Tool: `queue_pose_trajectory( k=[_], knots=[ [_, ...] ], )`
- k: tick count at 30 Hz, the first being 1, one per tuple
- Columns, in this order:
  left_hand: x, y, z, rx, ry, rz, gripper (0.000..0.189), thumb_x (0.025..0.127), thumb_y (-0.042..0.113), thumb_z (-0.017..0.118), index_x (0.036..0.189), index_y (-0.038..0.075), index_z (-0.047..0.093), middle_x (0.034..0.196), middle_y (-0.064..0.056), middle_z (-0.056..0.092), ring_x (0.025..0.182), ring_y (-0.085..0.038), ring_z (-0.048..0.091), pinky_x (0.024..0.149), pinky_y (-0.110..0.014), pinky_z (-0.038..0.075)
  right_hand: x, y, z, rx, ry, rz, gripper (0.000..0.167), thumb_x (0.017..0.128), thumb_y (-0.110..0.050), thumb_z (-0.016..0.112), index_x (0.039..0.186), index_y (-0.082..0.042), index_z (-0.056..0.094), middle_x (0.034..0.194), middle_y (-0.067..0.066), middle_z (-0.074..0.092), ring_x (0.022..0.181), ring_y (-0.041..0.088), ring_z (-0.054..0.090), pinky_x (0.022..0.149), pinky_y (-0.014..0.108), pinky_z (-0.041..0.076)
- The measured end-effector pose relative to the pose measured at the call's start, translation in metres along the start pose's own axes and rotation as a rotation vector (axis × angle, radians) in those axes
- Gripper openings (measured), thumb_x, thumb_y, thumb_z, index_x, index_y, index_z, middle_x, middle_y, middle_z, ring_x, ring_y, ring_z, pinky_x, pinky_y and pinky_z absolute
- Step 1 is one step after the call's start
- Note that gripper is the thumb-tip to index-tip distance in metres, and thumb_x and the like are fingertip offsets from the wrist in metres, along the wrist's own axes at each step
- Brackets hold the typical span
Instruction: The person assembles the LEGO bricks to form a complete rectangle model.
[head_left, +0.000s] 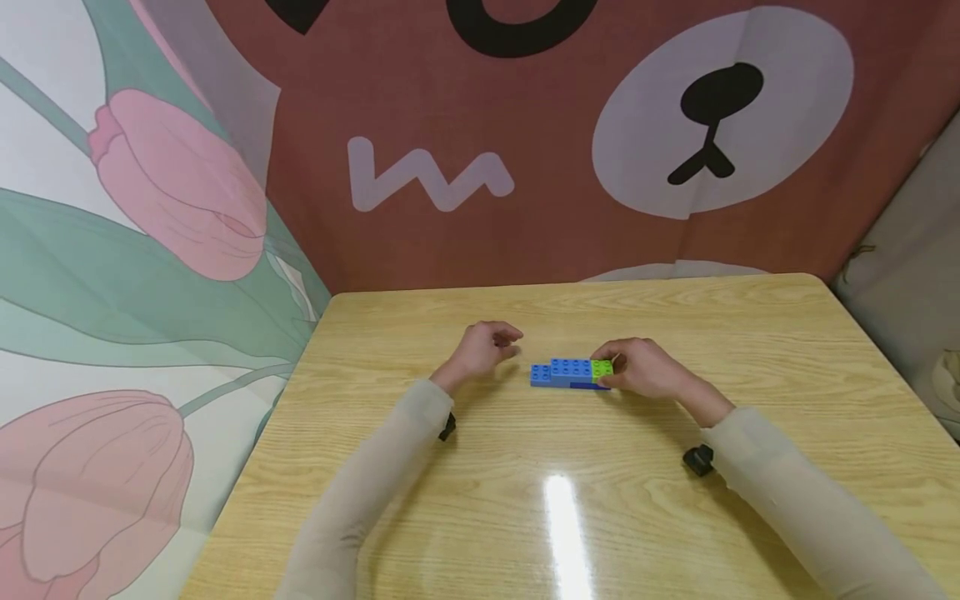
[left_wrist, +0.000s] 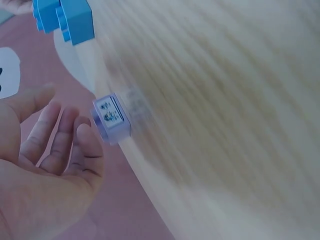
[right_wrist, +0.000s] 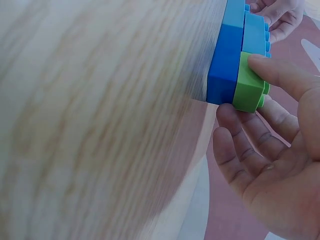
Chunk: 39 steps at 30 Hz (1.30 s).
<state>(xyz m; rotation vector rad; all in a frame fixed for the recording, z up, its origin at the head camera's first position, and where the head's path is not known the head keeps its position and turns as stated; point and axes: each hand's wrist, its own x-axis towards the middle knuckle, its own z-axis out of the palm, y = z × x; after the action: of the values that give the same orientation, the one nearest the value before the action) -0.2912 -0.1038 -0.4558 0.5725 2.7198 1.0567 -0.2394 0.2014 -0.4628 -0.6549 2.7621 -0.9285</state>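
A row of joined toy building bricks lies on the table, with a light blue brick stacked over a lower layer. A green brick sits at its right end above a dark blue brick. My right hand pinches the green brick, thumb on one side and fingers on the other. To the left of the row, my left hand hovers with loosely bent fingers and nothing between them. A small lavender brick with a printed picture stands on the table just beside its fingertips in the left wrist view.
The wooden table runs up to a cloth backdrop with a bear face. A floral cloth hangs along the left side. Black wrist devices sit under both sleeves.
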Motion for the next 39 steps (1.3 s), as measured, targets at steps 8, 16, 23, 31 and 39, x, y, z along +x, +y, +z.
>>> queue_pose_trajectory(
  k=[8,16,23,31,39],
  knots=[
    [0.004,-0.011,-0.007,-0.012,0.094,-0.03,0.026,0.094,0.014,0.069,0.119,0.008,0.072,0.114,-0.006,0.073,0.106,-0.022,0.066,0.084,-0.033,0.056,0.0,0.001,0.0,0.006,-0.003,0.001,0.035,0.087,-0.023,0.078,0.12,-0.011,0.07,0.104,0.003,0.073,0.08,0.01,0.062,0.069,0.029,0.051],
    [0.005,-0.019,-0.008,0.021,0.087,-0.074,0.023,0.094,0.014,0.07,0.116,0.012,0.074,0.118,-0.005,0.072,0.108,-0.023,0.065,0.092,-0.037,0.055,0.0,0.003,0.001,0.015,-0.008,0.003,0.036,0.088,-0.023,0.078,0.12,-0.011,0.07,0.103,0.004,0.072,0.077,0.01,0.06,0.066,0.028,0.05],
    [0.007,-0.023,-0.005,0.058,0.037,-0.057,0.027,0.09,0.012,0.074,0.117,0.012,0.073,0.111,-0.006,0.074,0.101,-0.021,0.066,0.09,-0.035,0.055,0.0,0.004,0.001,0.008,-0.004,-0.003,0.036,0.088,-0.023,0.077,0.121,-0.011,0.07,0.102,0.002,0.072,0.077,0.009,0.06,0.068,0.029,0.05],
    [0.007,-0.024,-0.002,0.058,-0.002,-0.084,0.037,0.088,0.014,0.077,0.125,0.011,0.069,0.118,-0.007,0.072,0.106,-0.022,0.065,0.092,-0.036,0.054,0.0,0.004,0.001,0.003,-0.001,-0.016,0.035,0.088,-0.024,0.077,0.12,-0.011,0.07,0.104,0.003,0.072,0.082,0.01,0.062,0.071,0.03,0.052],
    [0.008,-0.024,-0.001,0.066,0.002,-0.084,0.036,0.089,0.014,0.076,0.124,0.012,0.07,0.115,-0.007,0.072,0.104,-0.021,0.065,0.089,-0.035,0.055,0.002,0.004,0.002,-0.001,0.008,0.005,0.035,0.088,-0.023,0.078,0.12,-0.013,0.07,0.101,0.001,0.072,0.08,0.011,0.061,0.07,0.028,0.051]
  ],
)
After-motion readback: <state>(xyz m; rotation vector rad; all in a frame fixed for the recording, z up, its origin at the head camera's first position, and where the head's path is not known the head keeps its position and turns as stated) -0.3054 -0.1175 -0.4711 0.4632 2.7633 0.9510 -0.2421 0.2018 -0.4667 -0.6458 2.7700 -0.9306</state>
